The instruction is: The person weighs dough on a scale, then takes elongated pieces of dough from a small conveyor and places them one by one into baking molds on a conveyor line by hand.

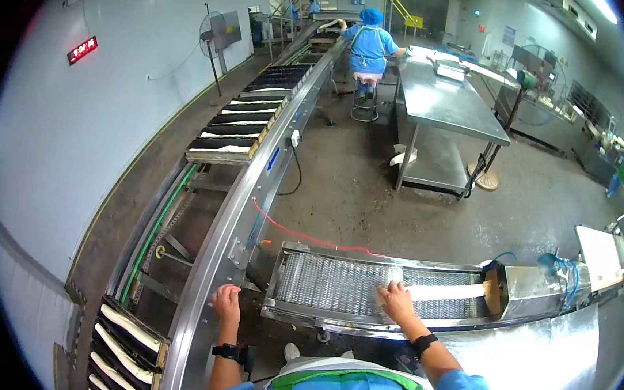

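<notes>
My right hand (396,303) is over the metal mesh conveyor belt (334,281), its bent fingers closed at the near end of a long white dough strip (443,292). That strip lies along the mesh and reaches back to a tan opening (493,290) at the belt's right end. The fingertips are slightly blurred. My left hand (227,304) is beside the steel rail (205,289) of the long conveyor, fingers loosely bent and apart, with nothing seen in it. To its lower left, a dark tray (127,353) carries several white dough strips in its grooves.
More grooved trays (237,127) with dough strips sit farther up the long conveyor. A person in blue (368,49) sits on a stool between that conveyor and a steel table (455,103). A red cord (309,233) runs from the rail toward the mesh conveyor.
</notes>
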Available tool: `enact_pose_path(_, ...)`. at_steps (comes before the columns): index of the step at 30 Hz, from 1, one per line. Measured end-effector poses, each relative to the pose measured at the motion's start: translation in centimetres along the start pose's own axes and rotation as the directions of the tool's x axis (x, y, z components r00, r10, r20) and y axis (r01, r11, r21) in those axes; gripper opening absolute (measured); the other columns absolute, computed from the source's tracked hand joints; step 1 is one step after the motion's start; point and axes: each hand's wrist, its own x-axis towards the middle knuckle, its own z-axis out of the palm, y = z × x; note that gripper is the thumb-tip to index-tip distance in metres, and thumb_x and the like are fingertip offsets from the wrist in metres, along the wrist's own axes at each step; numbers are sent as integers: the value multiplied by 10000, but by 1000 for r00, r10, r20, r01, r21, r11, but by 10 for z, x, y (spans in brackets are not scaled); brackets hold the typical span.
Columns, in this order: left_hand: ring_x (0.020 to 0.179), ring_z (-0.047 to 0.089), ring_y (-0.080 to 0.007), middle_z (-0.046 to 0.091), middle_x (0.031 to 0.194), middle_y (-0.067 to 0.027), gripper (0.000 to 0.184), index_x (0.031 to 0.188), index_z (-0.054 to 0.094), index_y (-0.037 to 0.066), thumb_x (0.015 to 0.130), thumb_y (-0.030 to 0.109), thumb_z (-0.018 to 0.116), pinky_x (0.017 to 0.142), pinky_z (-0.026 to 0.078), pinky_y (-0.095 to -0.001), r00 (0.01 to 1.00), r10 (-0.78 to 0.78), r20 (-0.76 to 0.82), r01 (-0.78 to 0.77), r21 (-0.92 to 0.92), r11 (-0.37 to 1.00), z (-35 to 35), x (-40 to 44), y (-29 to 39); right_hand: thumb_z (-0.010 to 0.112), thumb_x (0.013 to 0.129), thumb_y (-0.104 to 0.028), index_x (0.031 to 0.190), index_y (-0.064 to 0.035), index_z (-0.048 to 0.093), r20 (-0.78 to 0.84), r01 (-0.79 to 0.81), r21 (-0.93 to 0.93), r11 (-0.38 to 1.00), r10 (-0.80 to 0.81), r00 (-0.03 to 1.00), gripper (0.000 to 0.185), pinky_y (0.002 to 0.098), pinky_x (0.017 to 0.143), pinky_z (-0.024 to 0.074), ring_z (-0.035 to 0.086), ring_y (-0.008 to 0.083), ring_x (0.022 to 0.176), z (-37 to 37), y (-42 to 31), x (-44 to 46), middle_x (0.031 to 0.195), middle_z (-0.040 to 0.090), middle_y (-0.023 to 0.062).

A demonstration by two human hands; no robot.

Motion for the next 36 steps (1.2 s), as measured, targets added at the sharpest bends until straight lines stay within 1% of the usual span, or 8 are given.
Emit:
enact_pose_path(5,771,488,-222,550,778,-52,139,727,550,73,785,135,439,720,335,-333,986,-102,130,115,-95,989,1,-4,6,562,640,-150,954,-164,499,43,88,-45,995,-86,995,320,397,695,407,441,266,905,-4,-26,11,912,448,91)
enact_pose_path(10,741,493,-229,552,749,-57,152,726,546,62,793,141,435,707,334,-336,975,-153,162,182,-186,965,1,-9,-4,625,581,-132,949,-148,483,-22,149,2,989,-149,989,395,375,715,414,445,254,914,5,-41,21,936,459,88)
enact_pose_path(19,698,494,-251,556,739,-94,156,757,554,36,787,137,439,649,370,-341,935,-272,229,320,-212,923,-16,-16,-4,646,553,-160,958,-93,434,97,277,104,955,-287,953,462,380,682,445,510,281,823,-10,-73,61,864,540,86)
enact_pose_path(22,705,508,-244,557,748,-102,167,768,549,21,791,141,435,640,387,-325,948,-238,210,280,-202,938,-24,-15,-11,635,565,-131,1024,-85,415,20,85,483,871,-109,994,511,357,691,438,537,305,791,-28,-71,72,878,548,122)
enact_pose_path(24,715,516,-225,559,753,-97,172,770,547,19,796,143,432,654,391,-310,936,-235,263,296,-222,929,-27,-12,-18,623,606,-159,1073,-76,412,-90,123,751,648,-83,992,520,371,747,417,497,315,899,-47,-57,72,993,512,137)
enact_pose_path(27,733,521,-188,561,758,-79,180,775,542,14,806,148,426,683,392,-284,894,-257,366,370,-281,886,-24,5,-3,601,619,-116,1103,-57,443,-313,212,795,568,86,946,513,317,790,389,481,263,935,-58,-8,69,1042,485,127)
enact_pose_path(31,743,511,-151,561,772,-47,185,782,539,8,815,149,423,711,385,-269,834,-227,503,403,-274,873,-7,28,23,533,691,-74,1043,-68,444,-173,113,978,173,391,904,362,210,638,420,470,98,812,-126,48,15,944,470,9)
enact_pose_path(36,718,489,-138,541,788,-43,241,810,530,4,845,202,397,673,372,-256,767,-52,640,287,-268,920,24,69,97,501,698,-82,1009,-74,443,-265,93,960,265,741,617,316,207,541,441,494,105,710,-188,106,-94,874,499,44)
